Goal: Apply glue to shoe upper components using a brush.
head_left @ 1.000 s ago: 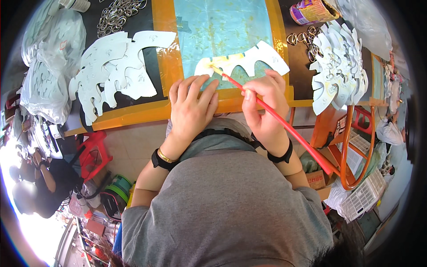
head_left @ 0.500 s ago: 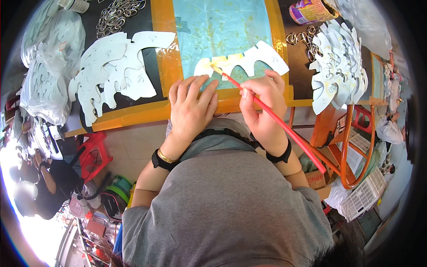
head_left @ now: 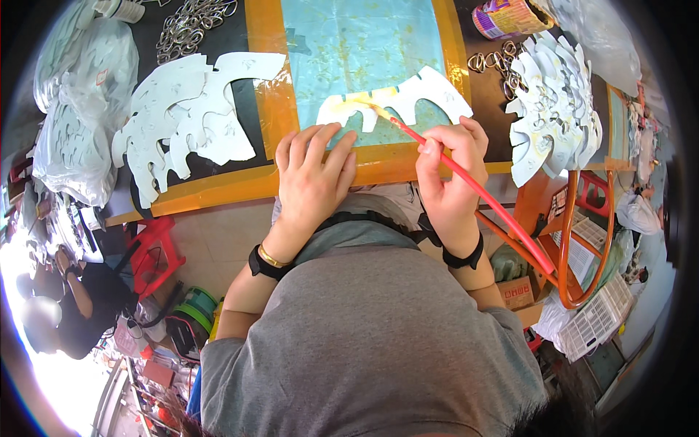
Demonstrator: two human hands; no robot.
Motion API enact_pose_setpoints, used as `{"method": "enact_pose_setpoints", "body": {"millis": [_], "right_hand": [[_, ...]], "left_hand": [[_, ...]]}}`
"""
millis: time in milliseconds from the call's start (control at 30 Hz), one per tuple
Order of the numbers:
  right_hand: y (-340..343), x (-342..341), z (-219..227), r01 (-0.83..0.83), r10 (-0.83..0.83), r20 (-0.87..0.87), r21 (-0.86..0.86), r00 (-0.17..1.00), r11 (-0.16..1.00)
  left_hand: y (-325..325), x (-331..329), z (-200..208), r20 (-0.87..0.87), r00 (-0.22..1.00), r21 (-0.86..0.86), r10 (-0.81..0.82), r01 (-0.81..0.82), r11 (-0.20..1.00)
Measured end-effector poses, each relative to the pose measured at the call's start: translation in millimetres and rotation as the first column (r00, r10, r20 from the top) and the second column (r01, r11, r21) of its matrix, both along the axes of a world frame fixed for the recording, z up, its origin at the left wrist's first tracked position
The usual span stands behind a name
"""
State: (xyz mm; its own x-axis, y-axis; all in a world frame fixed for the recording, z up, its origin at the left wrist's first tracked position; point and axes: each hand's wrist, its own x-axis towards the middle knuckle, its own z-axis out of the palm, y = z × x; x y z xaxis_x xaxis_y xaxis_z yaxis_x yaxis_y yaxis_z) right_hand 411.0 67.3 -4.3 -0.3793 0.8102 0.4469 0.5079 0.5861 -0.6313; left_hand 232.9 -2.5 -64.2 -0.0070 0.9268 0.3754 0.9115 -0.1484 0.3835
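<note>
A white scalloped cut-out piece (head_left: pixel 429 86) lies on the blue sheet in front of me, with yellowish paste smeared on its left half. My left hand (head_left: pixel 313 173) rests palm down, fingers stretched and slightly spread, its fingertips at the piece's lower left edge. In my right hand (head_left: pixel 453 171) is a brush with a long red handle (head_left: pixel 502 215), pinched between thumb and fingers. The brush's yellow-coated tip touches the piece near its middle, and the handle slants down to the right.
Similar white pieces (head_left: pixel 171 95) lie at left, beside plastic bags (head_left: pixel 84 109). A paste-stained stack (head_left: pixel 550 109) is at right, below an open tin (head_left: pixel 506 20). Metal rings (head_left: pixel 191 29) lie at the back. Orange tape (head_left: pixel 269 95) borders the blue sheet (head_left: pixel 364 44). Another person (head_left: pixel 95 291) sits far left.
My right hand has moved right, drawing the brush tip from the piece's left end toward its middle. The left hand and the piece stay in place.
</note>
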Motion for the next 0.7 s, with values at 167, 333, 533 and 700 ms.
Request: {"method": "enact_pose_setpoints", "body": {"millis": [167, 333, 533, 700], "right_hand": [[1, 2, 5, 0.016, -0.015, -0.046, 0.028, 0.999, 0.999], [3, -12, -1, -0.075, 0.075, -0.043, -0.010, 0.996, 0.997], [6, -9, 3, 0.013, -0.013, -0.012, -0.001, 1.000, 1.000], [4, -10, 4, -0.006, 0.005, -0.032, -0.015, 0.999, 1.000]], "left_hand": [[-1, 0, 0, -0.012, 1.000, -0.001, 0.007, -0.007, 1.000], [0, 1, 0, -0.012, 1.000, 0.004, 0.005, -0.005, 1.000], [0, 1, -1, -0.004, 1.000, 0.018, 0.011, -0.011, 1.000], [0, 0, 1, -0.004, 1.000, 0.015, 0.008, -0.008, 1.000]]}}
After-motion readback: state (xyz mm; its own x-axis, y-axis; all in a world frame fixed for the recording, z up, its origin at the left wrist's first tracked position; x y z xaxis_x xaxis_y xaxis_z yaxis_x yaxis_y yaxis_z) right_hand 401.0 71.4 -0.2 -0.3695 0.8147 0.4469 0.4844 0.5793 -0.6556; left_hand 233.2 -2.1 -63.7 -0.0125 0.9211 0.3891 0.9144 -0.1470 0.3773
